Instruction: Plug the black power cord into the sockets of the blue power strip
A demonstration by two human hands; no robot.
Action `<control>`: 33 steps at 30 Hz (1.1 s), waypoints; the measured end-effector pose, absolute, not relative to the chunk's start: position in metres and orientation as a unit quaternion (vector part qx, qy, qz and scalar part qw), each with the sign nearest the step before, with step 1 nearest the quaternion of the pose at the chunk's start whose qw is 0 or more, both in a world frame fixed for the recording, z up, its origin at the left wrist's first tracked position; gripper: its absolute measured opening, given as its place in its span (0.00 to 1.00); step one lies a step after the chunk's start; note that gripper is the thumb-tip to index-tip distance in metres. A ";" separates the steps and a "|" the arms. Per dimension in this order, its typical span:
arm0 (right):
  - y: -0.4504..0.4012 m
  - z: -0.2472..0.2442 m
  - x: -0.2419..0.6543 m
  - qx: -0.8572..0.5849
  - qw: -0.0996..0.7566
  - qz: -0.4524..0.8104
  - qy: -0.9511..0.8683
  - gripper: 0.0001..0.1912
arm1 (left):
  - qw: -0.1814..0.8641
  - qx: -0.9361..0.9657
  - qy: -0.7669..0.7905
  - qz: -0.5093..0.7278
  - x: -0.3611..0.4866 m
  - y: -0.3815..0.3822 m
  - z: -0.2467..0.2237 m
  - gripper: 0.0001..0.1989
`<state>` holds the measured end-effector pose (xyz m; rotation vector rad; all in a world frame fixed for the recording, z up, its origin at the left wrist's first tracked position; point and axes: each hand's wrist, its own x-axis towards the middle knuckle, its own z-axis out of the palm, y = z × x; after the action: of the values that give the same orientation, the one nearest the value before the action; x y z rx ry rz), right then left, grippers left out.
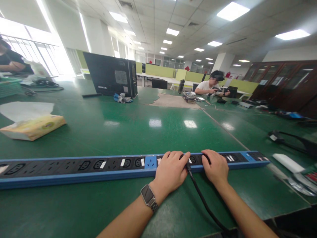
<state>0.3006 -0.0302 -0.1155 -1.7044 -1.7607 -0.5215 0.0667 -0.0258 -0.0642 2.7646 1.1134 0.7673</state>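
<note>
A long blue-edged power strip [74, 177] with black sockets lies across the green table in front of me. My left hand [170, 170], a watch on its wrist, rests over the middle of the strip. Its thumb and fingers close around the plug [187, 162] of a black power cord [201, 195], at the sockets; how deep the plug sits is hidden. Further right, my right hand [215, 167] curls its fingers over the strip, with the thumb on the near side. From the plug the cord runs toward me, over the table's front edge.
On the left lies a tissue pack [37, 127]. A black computer tower [111, 74] stands at the back, gloves [122, 98] beside it. A co-worker [210, 84] sits across the table, another person [13, 59] at far left. Black cable [292, 142] and a white item [288, 162] lie right.
</note>
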 end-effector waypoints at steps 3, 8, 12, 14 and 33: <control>-0.030 -0.115 0.300 -0.644 0.315 -0.198 -0.668 0.14 | 0.034 0.898 0.361 0.248 0.067 -0.026 -0.064 0.23; -0.030 -0.114 0.300 -0.643 0.321 -0.197 -0.667 0.14 | 0.035 0.898 0.361 0.249 0.066 -0.026 -0.063 0.23; -0.030 -0.114 0.299 -0.642 0.320 -0.199 -0.668 0.14 | 0.032 0.898 0.361 0.248 0.066 -0.026 -0.063 0.23; -0.030 -0.114 0.300 -0.642 0.319 -0.201 -0.667 0.14 | 0.033 0.898 0.362 0.249 0.066 -0.026 -0.063 0.23; -0.030 -0.115 0.301 -0.639 0.320 -0.201 -0.670 0.14 | 0.036 0.898 0.362 0.249 0.066 -0.025 -0.064 0.23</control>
<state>0.3005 -0.0300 -0.1148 -1.6791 -1.7596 -0.5294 0.0664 -0.0254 -0.0645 2.7567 1.1108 0.7655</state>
